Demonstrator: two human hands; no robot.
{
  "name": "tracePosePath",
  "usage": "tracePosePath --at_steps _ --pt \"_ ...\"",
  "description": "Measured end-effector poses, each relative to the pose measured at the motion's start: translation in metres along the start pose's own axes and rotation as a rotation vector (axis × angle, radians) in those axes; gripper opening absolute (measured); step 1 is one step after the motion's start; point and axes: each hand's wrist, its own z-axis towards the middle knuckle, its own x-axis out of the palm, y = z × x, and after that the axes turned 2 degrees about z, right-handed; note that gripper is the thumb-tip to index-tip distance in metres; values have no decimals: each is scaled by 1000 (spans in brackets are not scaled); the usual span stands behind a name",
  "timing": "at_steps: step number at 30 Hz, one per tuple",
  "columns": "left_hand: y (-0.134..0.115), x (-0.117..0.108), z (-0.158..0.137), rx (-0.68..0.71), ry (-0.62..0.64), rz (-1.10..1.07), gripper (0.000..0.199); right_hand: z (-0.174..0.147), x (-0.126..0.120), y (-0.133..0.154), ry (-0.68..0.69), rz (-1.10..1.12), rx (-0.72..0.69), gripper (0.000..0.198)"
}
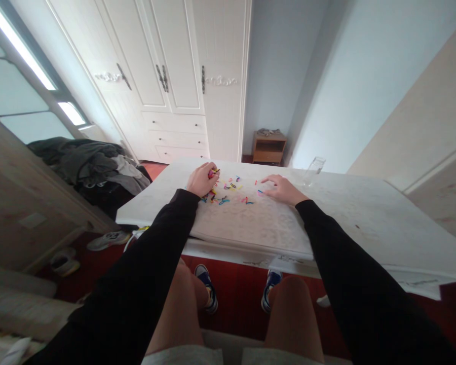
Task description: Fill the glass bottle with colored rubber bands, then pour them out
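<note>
Small colourful elastic bands lie scattered on the white table, in black, yellow, teal, red and pink. My left hand is curled round a bunch of these bands at the left of the scatter, with pink, yellow and black loops showing at its fingers. On the right side, my right hand hovers low at the tabletop, thumb and fingers apart. A pink and blue band lies at its thumb tip, and a small red band lies near its fingertips. Whether the thumb touches the band is unclear.
A clear glass jar stands right of my right hand. A white wardrobe and a small wooden cabinet are beyond the table. Dark clothes are piled at the left, with shoes on the red floor.
</note>
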Motion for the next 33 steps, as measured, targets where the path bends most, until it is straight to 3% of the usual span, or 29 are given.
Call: tracePosePath --at_steps 4,14,17,20,23,26,29,33 --pt "-6 -7 -2 -24 0 -7 16 -2 8 1 84 54 36 39" --pt "-7 -7 -3 -13 21 51 20 5 19 13 29 168 45 16" --pt "-9 -8 -3 10 8 80 20 7 20 16 -50 231 69 16" --pt "-23 -4 -6 86 19 125 22 11 17 12 -243 235 119 14" --pt "-57 12 -11 318 182 133 31 14 13 5 -382 217 150 13" --pt "-99 40 -14 476 329 168 46 13 11 0 -409 206 143 14" --pt "-127 69 -10 448 441 272 50 8 7 -3 -420 192 136 14" --pt "-131 83 -2 373 506 309 48 4 1 -5 -428 185 142 12"
